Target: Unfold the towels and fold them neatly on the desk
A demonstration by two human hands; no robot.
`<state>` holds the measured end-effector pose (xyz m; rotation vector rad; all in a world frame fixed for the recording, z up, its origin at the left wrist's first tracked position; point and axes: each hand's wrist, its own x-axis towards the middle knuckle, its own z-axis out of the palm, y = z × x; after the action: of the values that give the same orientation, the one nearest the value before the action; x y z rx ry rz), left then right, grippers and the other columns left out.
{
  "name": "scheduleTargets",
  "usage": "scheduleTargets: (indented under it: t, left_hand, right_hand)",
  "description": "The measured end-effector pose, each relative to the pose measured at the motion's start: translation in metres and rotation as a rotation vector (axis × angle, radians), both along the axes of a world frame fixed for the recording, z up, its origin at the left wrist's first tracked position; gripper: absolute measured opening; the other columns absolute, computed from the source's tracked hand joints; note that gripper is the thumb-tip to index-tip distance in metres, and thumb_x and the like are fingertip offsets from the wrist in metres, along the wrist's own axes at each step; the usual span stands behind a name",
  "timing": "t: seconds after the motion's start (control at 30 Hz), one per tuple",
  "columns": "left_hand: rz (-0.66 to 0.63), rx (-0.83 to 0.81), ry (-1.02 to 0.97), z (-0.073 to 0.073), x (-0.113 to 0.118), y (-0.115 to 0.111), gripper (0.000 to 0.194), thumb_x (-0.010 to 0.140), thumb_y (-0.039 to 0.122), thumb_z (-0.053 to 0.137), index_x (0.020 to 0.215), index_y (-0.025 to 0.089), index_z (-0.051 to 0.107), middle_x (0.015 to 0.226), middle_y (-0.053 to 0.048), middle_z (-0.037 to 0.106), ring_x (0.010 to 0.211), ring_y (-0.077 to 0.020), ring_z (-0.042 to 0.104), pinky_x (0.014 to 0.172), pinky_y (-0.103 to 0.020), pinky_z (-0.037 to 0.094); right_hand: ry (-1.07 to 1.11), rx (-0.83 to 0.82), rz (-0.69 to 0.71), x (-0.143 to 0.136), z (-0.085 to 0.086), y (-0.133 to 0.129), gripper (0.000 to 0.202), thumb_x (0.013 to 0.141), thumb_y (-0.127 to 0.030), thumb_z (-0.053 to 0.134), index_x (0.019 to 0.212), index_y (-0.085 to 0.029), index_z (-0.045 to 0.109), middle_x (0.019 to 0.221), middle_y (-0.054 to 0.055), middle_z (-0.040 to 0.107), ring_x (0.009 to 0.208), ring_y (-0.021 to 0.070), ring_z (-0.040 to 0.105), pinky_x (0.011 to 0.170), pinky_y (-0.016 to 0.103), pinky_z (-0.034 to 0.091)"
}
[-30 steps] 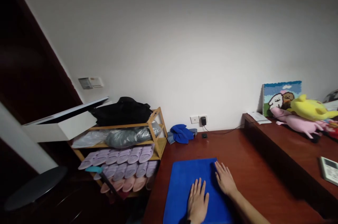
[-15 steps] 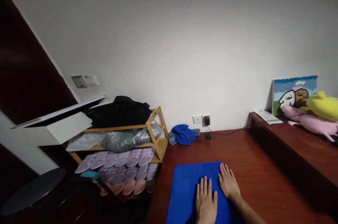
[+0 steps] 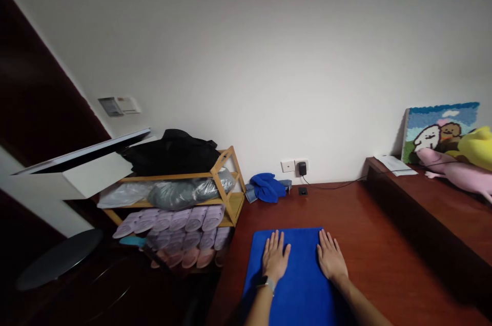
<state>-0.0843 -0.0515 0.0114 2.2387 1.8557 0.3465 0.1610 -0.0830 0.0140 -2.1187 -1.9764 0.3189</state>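
Fingers (image 3: 276, 241) straight, slightly spread, pinching nothing: left hand (image 3: 275, 263) rests on the blue cloth (image 3: 302, 285), right hand (image 3: 332, 262) along its right edge by the far corner. Cloth lies spread on the red-brown table (image 3: 388, 249); should be light, limp, not fragile, low slip (going by the matte face). Best hold: pinch both far corners, thumb underneath. Beyond, crumpled blue fabric (image 3: 266, 187) sits by the wall (image 3: 230, 59).

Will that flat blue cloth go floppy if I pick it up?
Probably floppy: the flat blue cloth looks like soft fabric. It's likely light too, since it lies thin and flat on the table. With no round sides, it probably wouldn't roll if pushed.
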Motion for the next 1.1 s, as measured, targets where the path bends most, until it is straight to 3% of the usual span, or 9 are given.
scheduleTargets:
  t: [0.1,0.2,0.37,0.57,0.7,0.83,0.93,1.0,1.1]
  left_hand:
    - [0.091,0.004,0.068,0.005,-0.045,0.006,0.074,0.107,0.058,0.024,0.166,0.014,0.031,0.174,-0.012,0.027,0.163,-0.0282,0.021,0.133,-0.049,0.015]
    - [0.115,0.027,0.138,0.003,-0.068,0.013,0.074,0.107,0.058,0.022,0.166,0.013,0.030,0.173,-0.013,0.030,0.162,-0.0268,0.023,0.132,-0.048,0.020]
    - [0.098,0.068,0.201,-0.004,-0.070,0.016,0.071,0.108,0.054,0.020,0.166,0.014,0.030,0.173,-0.012,0.028,0.161,-0.0265,0.024,0.132,-0.049,0.024]
    - [0.080,0.040,0.198,0.004,-0.076,0.019,0.066,0.109,0.047,0.022,0.165,0.013,0.032,0.171,-0.012,0.032,0.160,-0.0264,0.027,0.131,-0.050,0.026]
    - [0.002,0.204,0.143,0.009,-0.033,0.010,0.062,0.110,0.041,0.019,0.167,0.016,0.027,0.171,-0.010,0.033,0.160,-0.0254,0.027,0.132,-0.050,0.026]
    - [-0.262,0.198,0.038,0.003,0.060,-0.006,0.063,0.110,0.046,0.017,0.167,0.020,0.024,0.173,-0.005,0.031,0.160,-0.0221,0.028,0.132,-0.045,0.028]
    - [-0.303,0.131,-0.003,-0.004,0.115,-0.013,0.065,0.110,0.047,0.014,0.167,0.019,0.026,0.172,-0.006,0.034,0.160,-0.0231,0.028,0.132,-0.047,0.028]
    - [-0.281,0.088,-0.011,-0.007,0.126,-0.014,0.066,0.110,0.048,0.011,0.167,0.018,0.027,0.171,-0.007,0.034,0.160,-0.0230,0.027,0.133,-0.047,0.027]
    - [-0.286,0.063,0.009,-0.007,0.101,-0.016,0.068,0.110,0.052,0.012,0.167,0.018,0.026,0.173,-0.006,0.030,0.161,-0.0214,0.024,0.133,-0.046,0.025]
  right_hand:
    - [-0.008,-0.008,0.000,0.000,-0.002,0.000,0.069,0.103,-0.037,0.017,0.165,-0.011,0.029,0.172,0.006,0.029,0.161,0.0237,0.020,0.132,0.043,0.016]
    - [-0.038,-0.026,-0.004,0.000,-0.004,0.002,0.069,0.104,-0.037,0.014,0.166,-0.011,0.025,0.173,0.004,0.026,0.162,0.0223,0.018,0.132,0.042,0.014]
    - [-0.071,-0.057,-0.011,-0.002,-0.001,0.002,0.068,0.104,-0.036,0.015,0.166,-0.009,0.023,0.174,0.005,0.022,0.162,0.0229,0.017,0.132,0.044,0.012]
    - [-0.071,-0.066,-0.012,-0.003,0.001,0.002,0.068,0.104,-0.035,0.014,0.166,-0.009,0.021,0.174,0.005,0.021,0.163,0.0228,0.017,0.133,0.045,0.012]
    - [-0.047,-0.050,-0.011,-0.003,-0.001,0.003,0.067,0.104,-0.035,0.016,0.166,-0.010,0.023,0.174,0.005,0.022,0.162,0.0232,0.018,0.132,0.046,0.013]
    - [-0.048,-0.026,0.006,-0.001,-0.005,0.003,0.067,0.104,-0.033,0.019,0.166,-0.009,0.024,0.174,0.008,0.022,0.162,0.0243,0.019,0.132,0.046,0.014]
    - [-0.071,-0.033,0.034,0.001,-0.010,0.004,0.066,0.101,-0.027,0.025,0.165,-0.012,0.028,0.174,0.007,0.022,0.163,0.0251,0.017,0.132,0.047,0.014]
    - [-0.080,-0.030,0.045,0.001,-0.012,0.004,0.066,0.100,-0.025,0.026,0.165,-0.014,0.029,0.174,0.006,0.022,0.163,0.0251,0.017,0.132,0.047,0.014]
    - [-0.073,-0.019,0.031,0.001,-0.011,0.005,0.066,0.103,-0.029,0.021,0.166,-0.012,0.027,0.174,0.006,0.021,0.163,0.0242,0.017,0.132,0.046,0.014]
